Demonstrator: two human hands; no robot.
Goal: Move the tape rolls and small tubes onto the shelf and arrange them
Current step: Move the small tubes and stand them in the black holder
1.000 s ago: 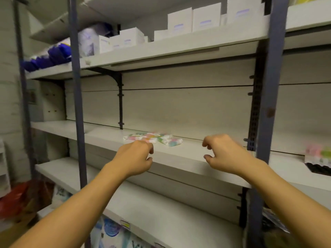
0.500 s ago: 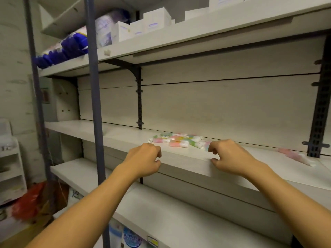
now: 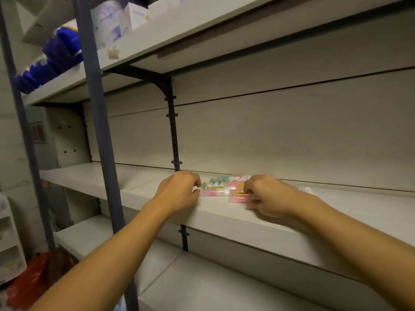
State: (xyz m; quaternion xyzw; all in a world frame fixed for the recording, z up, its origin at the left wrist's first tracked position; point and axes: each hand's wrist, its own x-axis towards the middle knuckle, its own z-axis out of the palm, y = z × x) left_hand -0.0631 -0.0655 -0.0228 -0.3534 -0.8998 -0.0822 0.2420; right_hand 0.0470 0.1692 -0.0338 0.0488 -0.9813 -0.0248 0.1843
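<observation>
On the middle shelf (image 3: 292, 212) of a pale rack, seen from the head camera, a small cluster of pastel tubes (image 3: 221, 187) lies between the person's two hands. The tubes are pink, green, yellow and white, blurred, lying flat and close together near the shelf's front part; their exact count cannot be told.

The left hand (image 3: 179, 194) rests on the shelf just left of the cluster, knuckles up, fingers curled inward with the fingertips at the near end of a pink tube; whether they actually pinch it or only touch it cannot be told.

The right hand (image 3: 267, 196) sits at the cluster's right side, smeared by motion. Its fingers are curled down over the end of a pink-and-yellow tube (image 3: 237, 196), and again the blur hides whether the grip is closed on it.

A dark slotted bracket post (image 3: 174, 135) stands against the back panel just behind the left hand. A grey-blue upright (image 3: 98, 122) of the rack runs down the left of the view. On the upper shelf (image 3: 179, 30) stand white boxes (image 3: 137, 15) and blue packets (image 3: 60, 48). Something red (image 3: 33, 279) lies low at the left corner, too unclear to name.
</observation>
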